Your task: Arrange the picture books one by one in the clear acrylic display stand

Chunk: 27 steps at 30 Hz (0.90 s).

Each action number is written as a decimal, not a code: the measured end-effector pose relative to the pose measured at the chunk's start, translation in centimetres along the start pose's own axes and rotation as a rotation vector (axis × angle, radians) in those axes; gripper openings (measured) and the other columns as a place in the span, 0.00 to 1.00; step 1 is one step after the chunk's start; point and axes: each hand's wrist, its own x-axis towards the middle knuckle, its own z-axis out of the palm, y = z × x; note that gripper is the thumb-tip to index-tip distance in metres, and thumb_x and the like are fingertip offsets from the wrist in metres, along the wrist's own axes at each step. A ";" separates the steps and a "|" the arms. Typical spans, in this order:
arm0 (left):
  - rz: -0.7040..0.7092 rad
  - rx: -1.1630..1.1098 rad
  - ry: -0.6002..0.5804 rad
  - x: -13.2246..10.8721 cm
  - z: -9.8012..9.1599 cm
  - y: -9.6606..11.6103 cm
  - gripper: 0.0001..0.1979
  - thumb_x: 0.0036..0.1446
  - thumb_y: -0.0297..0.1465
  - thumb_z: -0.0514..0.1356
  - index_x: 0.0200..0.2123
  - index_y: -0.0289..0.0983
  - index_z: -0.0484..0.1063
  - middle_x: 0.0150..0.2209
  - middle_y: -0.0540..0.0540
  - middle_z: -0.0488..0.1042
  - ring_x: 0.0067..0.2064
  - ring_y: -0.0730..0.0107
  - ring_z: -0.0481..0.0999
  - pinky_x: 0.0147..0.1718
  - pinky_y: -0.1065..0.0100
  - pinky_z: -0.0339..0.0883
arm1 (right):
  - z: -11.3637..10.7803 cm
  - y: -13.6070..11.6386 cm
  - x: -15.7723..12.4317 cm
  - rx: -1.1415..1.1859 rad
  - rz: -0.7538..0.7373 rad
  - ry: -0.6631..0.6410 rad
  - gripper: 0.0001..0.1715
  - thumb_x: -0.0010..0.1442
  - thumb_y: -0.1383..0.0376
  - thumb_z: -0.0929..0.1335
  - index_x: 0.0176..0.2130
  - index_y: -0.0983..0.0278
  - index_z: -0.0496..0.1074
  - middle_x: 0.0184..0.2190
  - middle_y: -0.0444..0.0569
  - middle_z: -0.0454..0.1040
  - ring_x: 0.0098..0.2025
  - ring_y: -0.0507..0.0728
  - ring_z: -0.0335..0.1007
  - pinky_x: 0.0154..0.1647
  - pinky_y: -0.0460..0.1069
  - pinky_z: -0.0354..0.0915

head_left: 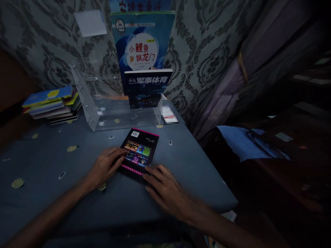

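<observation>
A black book point(139, 153) with a pink edge, a barcode and rows of small coloured pictures lies back cover up on the table, slightly turned. My left hand point(107, 165) is closed on its left edge, fingertips on the cover and thumb close by. At the lower right corner, my right hand point(165, 189) touches the book with its fingers stretched out and a little apart. Just beyond the book stands a clear plastic book rack point(116, 122). A dark blue book point(147, 89) is upright in its front, with a taller blue book point(142, 41) behind.
A stack of books point(55, 105) sits at the table's back left. A partly pixelated white item point(168, 114) lies right of the rack. Patterned wallpaper point(199, 44) and a tied curtain point(227, 89) are behind. The table point(196, 179) ends at the right, near a blue cloth point(240, 143).
</observation>
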 end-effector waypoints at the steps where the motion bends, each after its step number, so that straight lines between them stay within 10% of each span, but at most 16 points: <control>1: -0.007 0.004 -0.007 0.3 0.1 -0.2 0.13 0.70 0.36 0.50 0.51 0.39 0.71 0.47 0.45 0.77 0.49 0.63 0.77 0.49 0.58 0.72 | 0.0 0.1 0.2 0.024 0.000 0.016 0.18 0.69 0.65 0.63 0.53 0.67 0.73 0.52 0.57 0.76 0.50 0.62 0.70 0.51 0.59 0.72; 15: -0.124 0.291 -0.124 7.9 3.1 -0.3 0.14 0.67 0.31 0.52 0.49 0.32 0.73 0.50 0.38 0.75 0.51 0.55 0.75 0.52 0.54 0.69 | -0.1 10.4 7.3 -0.032 0.285 0.083 0.16 0.65 0.71 0.64 0.49 0.70 0.76 0.45 0.58 0.79 0.47 0.62 0.72 0.54 0.60 0.65; 27: -0.093 0.497 -0.304 9.1 4.8 7.4 0.28 0.62 0.47 0.59 0.52 0.27 0.71 0.51 0.28 0.73 0.54 0.40 0.72 0.47 0.45 0.71 | -1.0 12.0 6.4 0.323 0.527 0.215 0.18 0.65 0.66 0.63 0.49 0.66 0.77 0.27 0.46 0.79 0.27 0.54 0.70 0.30 0.47 0.62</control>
